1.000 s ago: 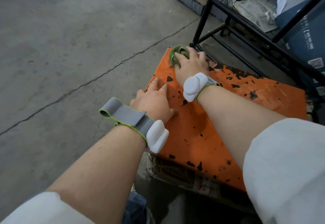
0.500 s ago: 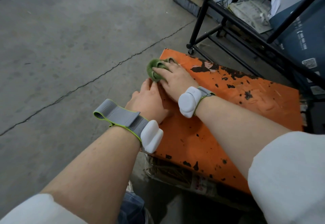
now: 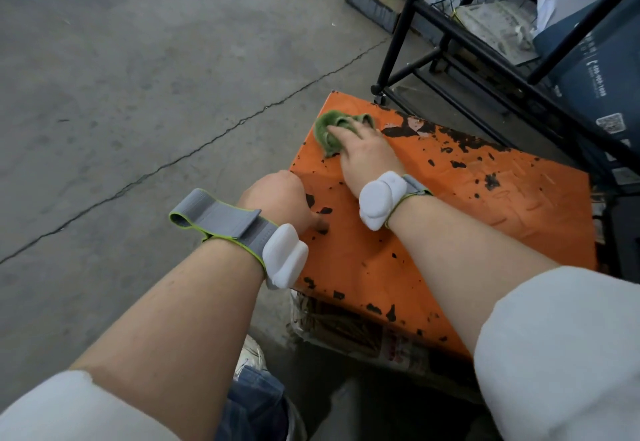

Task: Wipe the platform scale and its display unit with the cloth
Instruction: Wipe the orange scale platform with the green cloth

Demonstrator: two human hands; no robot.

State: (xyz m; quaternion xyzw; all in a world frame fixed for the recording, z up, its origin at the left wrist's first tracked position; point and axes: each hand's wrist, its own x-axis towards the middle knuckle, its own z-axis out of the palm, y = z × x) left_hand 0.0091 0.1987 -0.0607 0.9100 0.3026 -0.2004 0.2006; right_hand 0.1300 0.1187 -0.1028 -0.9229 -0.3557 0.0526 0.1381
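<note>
The platform scale (image 3: 450,225) is an orange metal plate with black patches of chipped paint, lying low on the floor. My right hand (image 3: 363,156) presses a crumpled green cloth (image 3: 329,130) onto the plate near its far left corner. My left hand (image 3: 280,199) rests on the plate's left edge, its fingers curled over the rim and hidden from me, thumb on top. Both wrists carry a white sensor on a grey strap. No display unit is in sight.
A black metal rack (image 3: 460,45) stands right behind the scale, holding a wire basket (image 3: 491,21) and a dark blue box (image 3: 595,83). Cracked concrete floor (image 3: 138,94) spreads to the left. A printed sack (image 3: 363,336) lies under the plate's near edge.
My right hand has slid the cloth back from the left edge onto the plate near the far left corner. My left hand's fingers have curled over the rim.
</note>
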